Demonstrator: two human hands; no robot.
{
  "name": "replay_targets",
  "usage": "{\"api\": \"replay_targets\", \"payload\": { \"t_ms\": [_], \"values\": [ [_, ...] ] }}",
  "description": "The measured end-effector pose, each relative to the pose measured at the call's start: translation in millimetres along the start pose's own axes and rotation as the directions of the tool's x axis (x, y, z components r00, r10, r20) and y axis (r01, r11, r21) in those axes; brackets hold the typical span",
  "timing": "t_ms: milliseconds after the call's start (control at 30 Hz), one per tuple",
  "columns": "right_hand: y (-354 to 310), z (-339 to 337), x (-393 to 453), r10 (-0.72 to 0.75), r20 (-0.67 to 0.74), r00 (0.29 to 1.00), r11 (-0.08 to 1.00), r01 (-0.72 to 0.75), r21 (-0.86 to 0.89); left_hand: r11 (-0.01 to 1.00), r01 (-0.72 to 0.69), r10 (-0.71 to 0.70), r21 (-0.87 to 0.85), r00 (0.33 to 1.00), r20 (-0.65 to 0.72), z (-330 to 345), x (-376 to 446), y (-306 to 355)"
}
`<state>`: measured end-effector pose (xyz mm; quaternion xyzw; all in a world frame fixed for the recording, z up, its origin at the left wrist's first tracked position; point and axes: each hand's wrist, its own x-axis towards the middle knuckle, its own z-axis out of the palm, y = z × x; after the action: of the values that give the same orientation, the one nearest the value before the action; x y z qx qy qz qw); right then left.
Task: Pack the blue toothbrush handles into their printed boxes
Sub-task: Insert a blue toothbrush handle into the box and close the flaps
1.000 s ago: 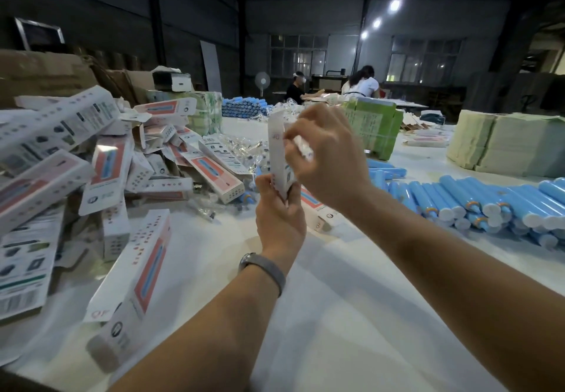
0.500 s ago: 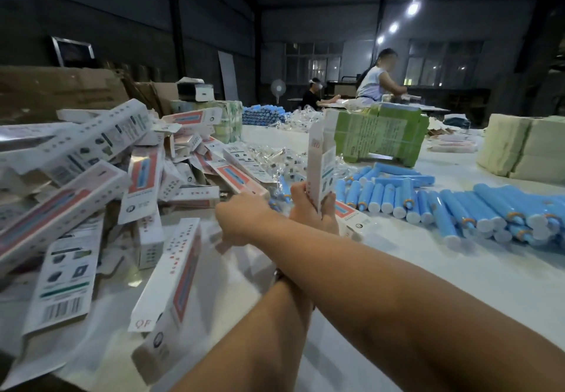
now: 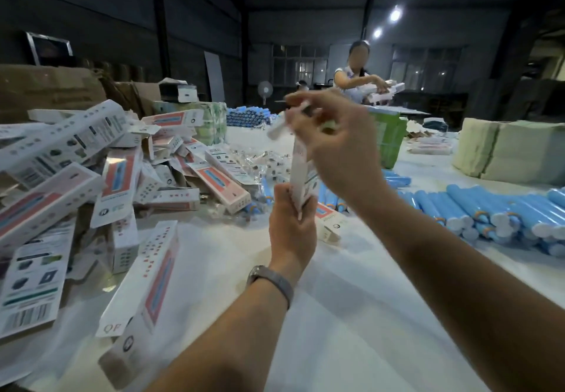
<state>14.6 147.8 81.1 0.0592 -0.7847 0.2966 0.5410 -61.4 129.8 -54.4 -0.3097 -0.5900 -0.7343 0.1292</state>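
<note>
A white-covered table (image 3: 351, 315) fills a dim warehouse floor; a heap of printed boxes (image 3: 91, 177) sprawls across its left side, some lying flat, others tilted against one another; a row of blue toothbrush handles (image 3: 489, 211) lies side by side along the right, with more stacked at the far end (image 3: 247, 116); pale bundled stacks (image 3: 513, 153) and a green carton (image 3: 388, 137) sit beyond them; a second person (image 3: 354, 76) works at the far side. Above the table's middle, an upright printed box (image 3: 301, 174) is held in the air between both hands; the left hand (image 3: 292, 223), a watch (image 3: 272, 278) on its wrist, grips the box's lower end with fingers curled round it; the right hand (image 3: 336, 146) is at the top, its fingers pinching a blurred white flap (image 3: 284, 124).
</note>
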Motion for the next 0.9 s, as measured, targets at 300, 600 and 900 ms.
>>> {"api": "replay_targets", "payload": {
  "t_ms": [300,600,900],
  "values": [
    [29.2,-69.0,-17.4,0.084,-0.072,0.994,0.987,-0.093,-0.129,0.994,-0.004,0.002,0.113,1.000,0.018,1.7,-3.8,2.6],
    [44.5,-73.4,-12.8,-0.126,-0.047,0.991,0.958,0.109,-0.267,0.977,-0.102,0.079,0.188,0.989,0.127,1.8,-7.9,4.4],
    [78.3,-61.8,-34.0,-0.012,0.165,0.986,0.964,0.055,-0.258,0.986,-0.073,0.051,0.149,0.987,0.151,1.8,-8.4,1.4]
  ]
}}
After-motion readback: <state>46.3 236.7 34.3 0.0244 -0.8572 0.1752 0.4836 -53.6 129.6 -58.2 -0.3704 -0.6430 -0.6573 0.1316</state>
